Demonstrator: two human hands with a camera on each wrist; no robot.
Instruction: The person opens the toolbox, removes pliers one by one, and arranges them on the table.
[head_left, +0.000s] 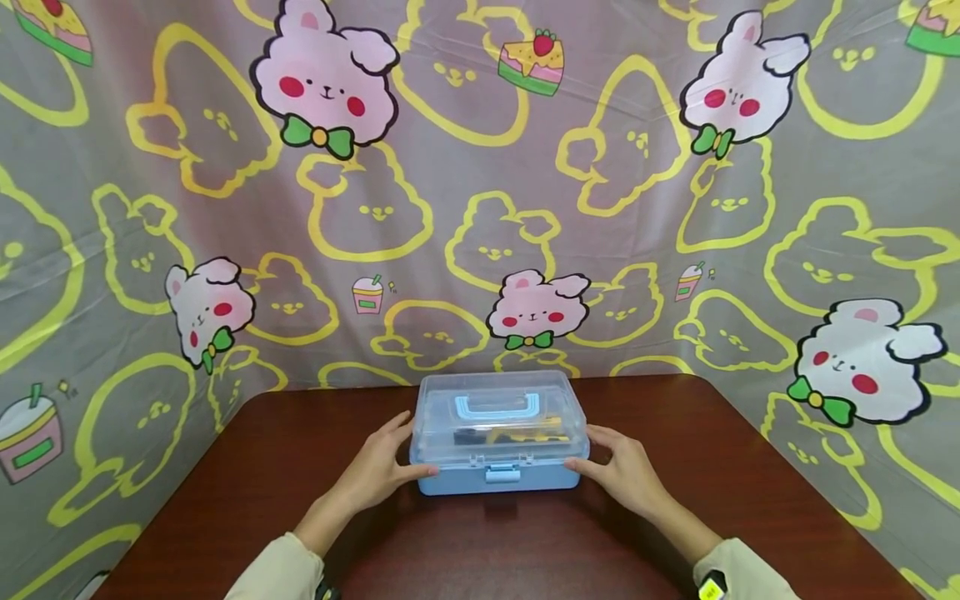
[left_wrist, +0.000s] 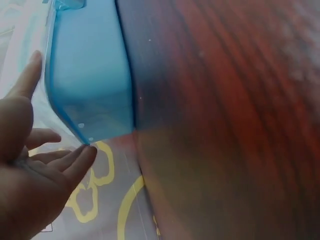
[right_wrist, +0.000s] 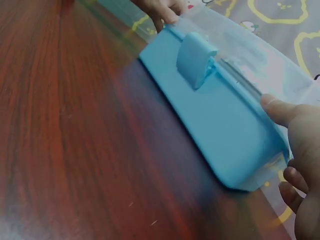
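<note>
A light-blue plastic storage box (head_left: 501, 477) with a clear lid stands on the table, its latch (head_left: 502, 474) facing me. My left hand (head_left: 381, 467) holds its left end, thumb on the front rim and the other fingers along the side. At the opposite end my right hand (head_left: 626, 468) grips in the same way, its thumb (right_wrist: 276, 107) on the rim near the front corner. A blue handle (head_left: 497, 407) lies folded down on the lid. Through the clear plastic, yellow and black items (head_left: 517, 433) show inside.
The box rests on a dark red-brown wooden table (head_left: 495, 550). Behind and at both sides of it hangs a grey curtain (head_left: 465, 175) with yellow outlines and cartoon rabbits. The box stands near the table's back edge.
</note>
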